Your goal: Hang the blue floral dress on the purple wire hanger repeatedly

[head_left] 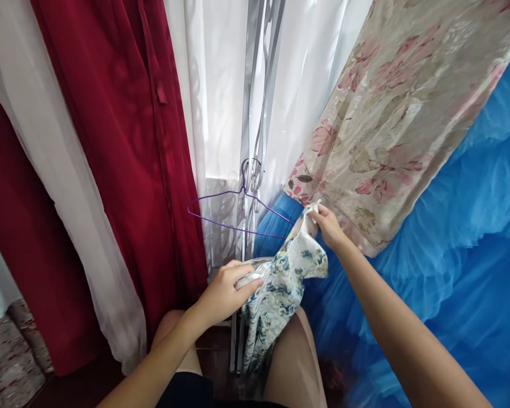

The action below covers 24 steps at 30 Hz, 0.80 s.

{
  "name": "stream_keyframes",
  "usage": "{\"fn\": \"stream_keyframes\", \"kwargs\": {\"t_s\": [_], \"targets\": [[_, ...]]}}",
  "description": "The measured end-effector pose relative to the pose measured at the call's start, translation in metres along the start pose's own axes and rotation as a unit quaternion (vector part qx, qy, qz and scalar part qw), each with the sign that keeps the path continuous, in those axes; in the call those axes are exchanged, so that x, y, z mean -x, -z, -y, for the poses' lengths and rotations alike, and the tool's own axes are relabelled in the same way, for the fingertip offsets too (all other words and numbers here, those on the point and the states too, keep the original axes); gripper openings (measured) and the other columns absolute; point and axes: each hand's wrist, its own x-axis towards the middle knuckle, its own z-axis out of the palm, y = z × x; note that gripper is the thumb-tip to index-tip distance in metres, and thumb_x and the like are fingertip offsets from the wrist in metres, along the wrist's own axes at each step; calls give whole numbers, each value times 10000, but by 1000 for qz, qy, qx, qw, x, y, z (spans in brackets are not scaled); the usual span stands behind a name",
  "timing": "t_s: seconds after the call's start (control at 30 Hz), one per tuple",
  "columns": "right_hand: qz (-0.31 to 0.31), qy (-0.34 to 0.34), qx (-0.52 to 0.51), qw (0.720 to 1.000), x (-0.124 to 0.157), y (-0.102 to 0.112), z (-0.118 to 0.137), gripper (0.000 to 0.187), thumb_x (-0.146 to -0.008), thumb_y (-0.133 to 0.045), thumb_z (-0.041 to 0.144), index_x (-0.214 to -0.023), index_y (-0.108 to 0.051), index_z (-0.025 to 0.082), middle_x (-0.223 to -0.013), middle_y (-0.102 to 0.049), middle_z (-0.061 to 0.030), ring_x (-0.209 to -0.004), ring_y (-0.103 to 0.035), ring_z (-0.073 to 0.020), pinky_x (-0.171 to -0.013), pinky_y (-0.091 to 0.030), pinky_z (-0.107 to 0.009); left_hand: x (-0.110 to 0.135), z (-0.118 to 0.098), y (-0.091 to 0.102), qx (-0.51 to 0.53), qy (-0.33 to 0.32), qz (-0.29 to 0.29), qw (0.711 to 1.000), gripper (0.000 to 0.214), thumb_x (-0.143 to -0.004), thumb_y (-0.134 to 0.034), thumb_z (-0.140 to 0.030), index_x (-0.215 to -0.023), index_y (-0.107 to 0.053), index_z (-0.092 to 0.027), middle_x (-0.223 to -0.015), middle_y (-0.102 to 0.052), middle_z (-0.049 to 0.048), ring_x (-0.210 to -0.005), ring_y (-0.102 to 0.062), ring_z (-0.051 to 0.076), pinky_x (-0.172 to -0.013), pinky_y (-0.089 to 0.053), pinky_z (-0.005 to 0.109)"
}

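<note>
- Four large cloths around the work: blue tulle (471, 255) from 3 to 5 o'clock, red cloth (123, 141) from 9 to 11, rose-print cloth (399, 113) from 1 to 2, white sheer curtain (221, 85) at 12.
- Just below centre, toward 6 o'clock, above the bare knees: small flower-print garment (276, 289), held between both hands, lower end drooping between the thighs.
- Probably best handled with firm pinches close to the hem and a gentle pull apart to take out the slack, well away from wire and bars.
- Long axis slanted from 7 o'clock up to 1 o'clock; upper tip pointing at the rose-print cloth, lower end toward the lap.
- Just above centre, hooked on grey metal bars (259, 85): purple wire hanger (233, 212), bare, hook upward, apart from both hands.
- Left hand (227, 294) at the garment's 9 o'clock side: fingers curled together, clamped on a bunched edge.
- Right hand (329, 226) at its 1 o'clock tip: fingers pinched tight on the top corner.
</note>
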Motion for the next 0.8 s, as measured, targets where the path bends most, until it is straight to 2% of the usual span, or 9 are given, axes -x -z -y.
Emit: {"fn": "stream_keyframes", "kwargs": {"t_s": [0.07,0.13,0.2,0.27,0.33,0.4,0.53,0.67,0.8], "targets": [[46,-37,-1,998,-16,-24,6,328,-706,-777,485,-820,-651,205,-667,-630,35,-587,-543,-130,-542,-419,-229,-8,-9,4,0,1,-22,1000,389,-960,-572,-461,-683,-525,-192,-709,-516,4,-733,-514,164,-683,-382,283],[141,-101,13,985,-23,-43,12,322,-722,-773,489,-771,-651,195,-608,-630,23,-535,-548,-139,-498,-416,-238,-10,-8,11,1,24,-48,999,443,-960,-560,-481,-644,-459,-188,-639,-432,-21,-641,-444,136,-607,-328,274],[231,-159,17,960,-24,-55,16,319,-726,-774,473,-715,-655,177,-565,-630,3,-479,-540,-141,-456,-398,-245,-7,1,22,5,59,-78,995,453,-961,-545,-506,-652,-459,-187,-615,-398,-32,-602,-399,124,-565,-289,268],[270,-179,5,946,-22,-57,18,317,-723,-770,457,-686,-667,159,-544,-629,-10,-432,-508,-125,-426,-363,-238,-1,15,35,4,88,-101,991,429,-964,-533,-516,-693,-514,-183,-636,-443,-29,-617,-422,129,-567,-301,261],[271,-182,-6,945,-19,-53,20,314,-708,-765,448,-668,-675,149,-525,-619,-10,-402,-465,-105,-409,-321,-229,6,34,48,-12,106,-85,991,365,-963,-534,-499,-791,-596,-183,-706,-541,-18,-672,-494,149,-610,-353,258],[278,-188,-5,942,-18,-46,24,308,-690,-762,438,-644,-675,146,-502,-600,-5,-390,-434,-95,-404,-286,-226,12,58,62,-63,112,-25,991,296,-943,-556,-458,-846,-647,-193,-754,-610,-4,-721,-551,179,-674,-396,273],[289,-200,6,936,-20,-37,34,274,-662,-781,391,-600,-667,150,-473,-585,-6,-390,-418,-96,-410,-267,-232,16,115,93,-204,92,48,973,193,-864,-604,-381,-825,-713,-228,-808,-692,47,-860,-622,265,-884,-413,373],[276,-203,-16,940,-22,-40,40,213,-646,-791,330,-688,-716,135,-591,-676,-46,-474,-535,-134,-472,-370,-247,-4,144,141,-282,74,-11,957,223,-818,-614,-359,-996,-707,-262,-1070,-725,75,-1083,-590,337,-995,-366,460],[280,-199,-46,938,-20,-42,41,171,-645,-780,284,-719,-720,141,-581,-668,-26,-469,-548,-141,-478,-405,-255,-45,126,176,-302,49,-119,944,216,-820,-547,-290,-1016,-623,-240,-1144,-680,83,-1134,-540,333,-999,-384,462]]}}
